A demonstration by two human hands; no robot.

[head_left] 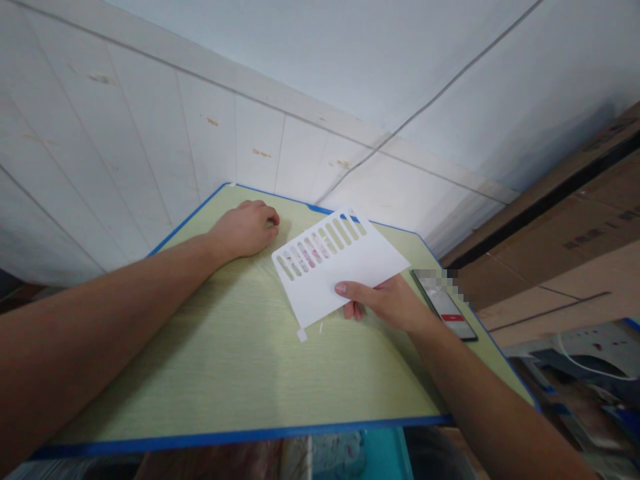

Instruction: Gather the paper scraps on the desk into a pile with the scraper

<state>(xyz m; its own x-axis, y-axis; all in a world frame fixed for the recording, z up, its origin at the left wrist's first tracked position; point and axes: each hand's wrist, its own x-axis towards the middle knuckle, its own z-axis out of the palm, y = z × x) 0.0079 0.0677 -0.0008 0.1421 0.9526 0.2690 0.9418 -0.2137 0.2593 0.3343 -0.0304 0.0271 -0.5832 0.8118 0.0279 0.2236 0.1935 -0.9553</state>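
My right hand (380, 300) grips a white card (360, 260) by its near edge, thumb on top and fingers beneath. A row of long rounded slots is cut along the card's far side. Greenish tabletop shows through several slots, and pinkish printed bits through others. The card is held at a slant over the table (225, 380). My left hand (245, 229) rests at the table's far left, beside the card but apart from it. Its fingers are curled in, and whatever they may hold is hidden. A small white scrap (302, 335) lies by the card's near corner.
A phone (445, 303) with a lit screen lies at the table's right edge. Cardboard boxes (565, 227) lean on the right. A white panelled wall (210, 140) stands behind, with a grey cable (425, 107) running down it. A teal bin (385, 453) shows below the blue front edge.
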